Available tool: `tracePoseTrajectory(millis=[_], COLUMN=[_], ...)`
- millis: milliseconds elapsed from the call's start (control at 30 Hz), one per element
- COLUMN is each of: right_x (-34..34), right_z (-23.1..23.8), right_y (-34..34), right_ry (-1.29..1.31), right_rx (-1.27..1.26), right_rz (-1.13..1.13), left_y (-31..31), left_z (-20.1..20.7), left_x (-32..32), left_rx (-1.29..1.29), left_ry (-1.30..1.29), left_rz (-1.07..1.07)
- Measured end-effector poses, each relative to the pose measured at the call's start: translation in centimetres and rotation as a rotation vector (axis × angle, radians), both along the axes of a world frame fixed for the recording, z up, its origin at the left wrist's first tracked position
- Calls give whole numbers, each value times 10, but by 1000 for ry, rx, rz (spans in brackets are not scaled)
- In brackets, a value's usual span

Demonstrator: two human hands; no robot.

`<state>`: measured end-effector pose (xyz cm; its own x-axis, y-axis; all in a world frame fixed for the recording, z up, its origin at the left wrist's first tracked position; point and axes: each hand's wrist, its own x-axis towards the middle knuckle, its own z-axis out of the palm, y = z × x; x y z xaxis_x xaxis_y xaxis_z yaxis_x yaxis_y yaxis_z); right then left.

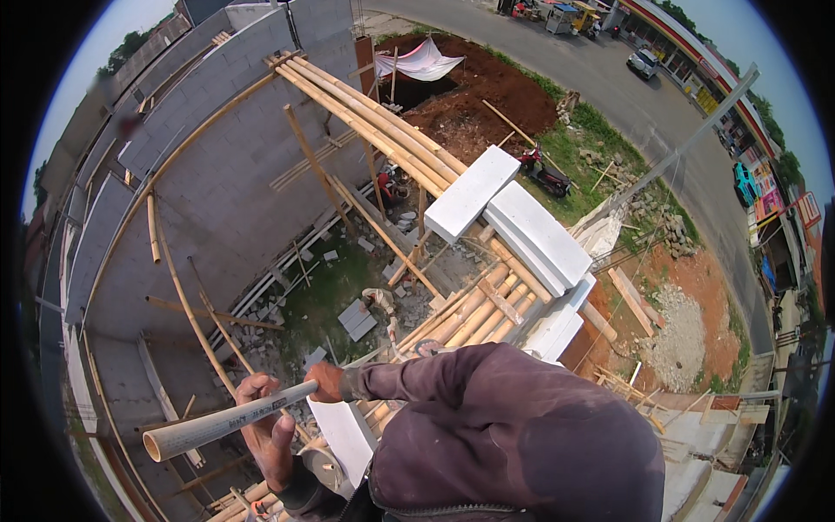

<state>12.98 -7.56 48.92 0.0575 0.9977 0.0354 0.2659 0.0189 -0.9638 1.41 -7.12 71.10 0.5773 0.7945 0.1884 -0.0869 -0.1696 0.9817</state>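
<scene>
A beige plastic pipe (pixel 230 420), with dark print along its side, slants across the lower left; its open end is toward the left. My right hand (pixel 327 383) is closed round the pipe's far end, the arm reaching across from the right in a dark, dusty sleeve. Lower down, my left hand (pixel 268 431) wraps the middle of the pipe, its thumb on the near side and fingers partly behind it. Just right of my left hand lies a white block (pixel 346 442) on bamboo poles. A round grey item (pixel 322 470) beside that block is partly hidden.
Bamboo poles (pixel 487 304) form a platform high above the ground, with white blocks (pixel 535 235) stacked on it. A grey block wall (pixel 235 148) rises at the left. Far below, a person (pixel 380 302) stands near grey blocks (pixel 357 320). Rubble and a road lie beyond.
</scene>
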Motion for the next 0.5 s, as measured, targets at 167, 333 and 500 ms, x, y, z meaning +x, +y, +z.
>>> tracePoseTrajectory(millis=[167,333,500], right_x=[6,-1,18], right_z=[59,121,164], right_y=[1,5,-15], right_ry=[-38,-2,11], right_rx=[57,-64,-51], right_rz=[-53,-63,43], left_y=[36,17,1], left_z=[-114,-292,-324], left_x=[-44,-18,-2], left_rx=[-325,-283,-367], left_ry=[162,512,495], left_rz=[36,177,75])
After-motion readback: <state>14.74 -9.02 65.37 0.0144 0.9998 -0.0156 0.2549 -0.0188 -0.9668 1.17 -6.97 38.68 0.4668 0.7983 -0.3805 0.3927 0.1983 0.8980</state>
